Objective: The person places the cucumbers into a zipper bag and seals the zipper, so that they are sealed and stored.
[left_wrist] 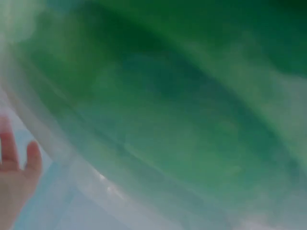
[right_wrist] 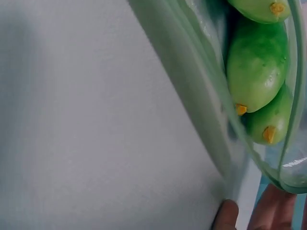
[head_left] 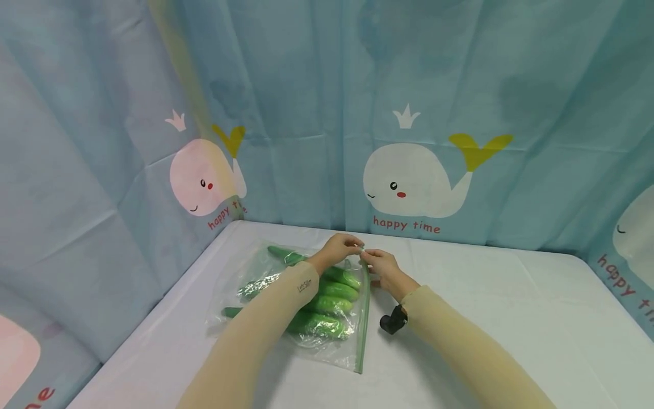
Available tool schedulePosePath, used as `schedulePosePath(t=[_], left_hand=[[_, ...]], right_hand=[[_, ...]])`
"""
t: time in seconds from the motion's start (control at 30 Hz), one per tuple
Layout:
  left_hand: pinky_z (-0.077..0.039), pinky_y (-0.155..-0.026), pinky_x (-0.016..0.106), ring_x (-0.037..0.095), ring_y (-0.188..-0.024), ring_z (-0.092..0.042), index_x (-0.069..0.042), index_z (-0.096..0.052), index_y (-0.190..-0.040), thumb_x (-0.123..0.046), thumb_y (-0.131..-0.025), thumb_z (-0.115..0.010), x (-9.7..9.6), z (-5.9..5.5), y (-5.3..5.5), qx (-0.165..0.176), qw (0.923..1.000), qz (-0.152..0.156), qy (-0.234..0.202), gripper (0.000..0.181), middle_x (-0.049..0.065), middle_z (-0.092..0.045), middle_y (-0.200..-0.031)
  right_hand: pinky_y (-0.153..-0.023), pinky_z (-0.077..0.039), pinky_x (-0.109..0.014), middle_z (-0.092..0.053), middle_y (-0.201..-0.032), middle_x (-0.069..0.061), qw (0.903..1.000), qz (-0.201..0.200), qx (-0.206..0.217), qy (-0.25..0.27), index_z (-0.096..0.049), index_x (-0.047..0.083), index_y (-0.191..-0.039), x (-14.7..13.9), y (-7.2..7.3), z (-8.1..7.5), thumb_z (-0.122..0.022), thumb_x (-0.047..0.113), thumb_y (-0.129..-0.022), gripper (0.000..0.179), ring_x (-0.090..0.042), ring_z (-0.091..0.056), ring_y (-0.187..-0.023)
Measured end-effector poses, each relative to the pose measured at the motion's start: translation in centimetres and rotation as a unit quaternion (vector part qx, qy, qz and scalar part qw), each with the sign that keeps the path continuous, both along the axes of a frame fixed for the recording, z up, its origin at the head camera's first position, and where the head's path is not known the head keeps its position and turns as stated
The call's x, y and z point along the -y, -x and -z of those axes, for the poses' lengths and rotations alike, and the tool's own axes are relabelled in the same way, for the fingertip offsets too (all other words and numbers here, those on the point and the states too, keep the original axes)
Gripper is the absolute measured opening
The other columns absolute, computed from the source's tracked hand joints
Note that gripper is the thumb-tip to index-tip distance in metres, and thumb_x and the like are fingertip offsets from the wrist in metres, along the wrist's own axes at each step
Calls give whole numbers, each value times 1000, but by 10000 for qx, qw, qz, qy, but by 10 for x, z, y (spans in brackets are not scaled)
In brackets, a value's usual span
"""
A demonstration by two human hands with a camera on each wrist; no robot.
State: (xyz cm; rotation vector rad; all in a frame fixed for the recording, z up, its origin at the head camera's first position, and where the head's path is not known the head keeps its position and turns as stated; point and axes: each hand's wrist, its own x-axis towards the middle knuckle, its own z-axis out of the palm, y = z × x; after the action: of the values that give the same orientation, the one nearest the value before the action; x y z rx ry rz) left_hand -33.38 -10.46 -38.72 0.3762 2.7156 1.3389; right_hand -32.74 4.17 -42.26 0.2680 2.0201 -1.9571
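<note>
A clear zip bag [head_left: 360, 341] with a green zip edge lies on the table, holding several green cucumbers [head_left: 327, 305]. At the far end of the zip edge, my left hand [head_left: 337, 250] pinches the bag's corner. My right hand [head_left: 384, 270] pinches the same edge just beside it, from the right. In the right wrist view the bag's two green lips [right_wrist: 283, 188] stand apart, and cucumber tips [right_wrist: 256, 72] show between them. Right-hand fingers [right_wrist: 273, 206] are at that corner. Blurred green cucumber [left_wrist: 144, 105] behind plastic fills most of the left wrist view.
The white table [head_left: 485, 318] extends to the right of the bag. Blue curtains [head_left: 306, 113] printed with whales stand behind and at both sides. A small black device [head_left: 393, 321] sits at my right wrist.
</note>
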Motion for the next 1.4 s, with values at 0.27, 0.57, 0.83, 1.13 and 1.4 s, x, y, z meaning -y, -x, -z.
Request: schedulePosePath(t=[0.27,0.57,0.83,1.13,1.4], left_hand=[[-54,-84,38,27,-95,-66,-1,-73,-106,-12,-93,-64,-7,2,2,3,9991,-405,-147,19,12,-69,-104],[-11,-115,60,23,-98,-63,-10,-76,-102,-20,-92,-65,-8,-3,4,-235,9959,-709,512,17,4,-72,-97],[-12,-116,57,25,-100,-62,-11,-75,-102,-20,-93,-64,-10,-6,10,-255,9937,-940,548,17,3,-71,-101],[-11,-116,56,25,-109,-60,-14,-76,-102,-23,-92,-64,-18,-9,15,-205,9913,-988,840,18,0,-72,-103],[-10,-117,54,24,-113,-59,-13,-75,-106,-24,-93,-63,-19,-17,15,-93,9919,-914,878,21,1,-71,-109]], right_hand=[[-101,-40,-60,-54,-129,-17,9999,-14,-23,-150,-59,5,-116,1,-3,-1,-56,23,-99,25,-38,-50,-122],[-70,-45,-37,-53,-100,-7,9996,-60,-106,-237,-57,6,-103,3,-17,0,-54,20,-100,15,-23,-53,-86],[-61,-43,-30,-53,-85,-3,9989,-35,86,-449,-59,5,-95,2,-38,1,-54,16,-100,13,-16,-51,-70],[-60,-45,-27,-56,-83,-5,9997,-91,-86,-214,-56,2,-88,-3,-70,4,-51,10,-99,14,-15,-53,-69],[-52,-36,-22,-46,-75,-4,9978,-480,-228,-403,-49,2,-86,-9,-113,4,-50,8,-99,14,-14,-40,-60]])
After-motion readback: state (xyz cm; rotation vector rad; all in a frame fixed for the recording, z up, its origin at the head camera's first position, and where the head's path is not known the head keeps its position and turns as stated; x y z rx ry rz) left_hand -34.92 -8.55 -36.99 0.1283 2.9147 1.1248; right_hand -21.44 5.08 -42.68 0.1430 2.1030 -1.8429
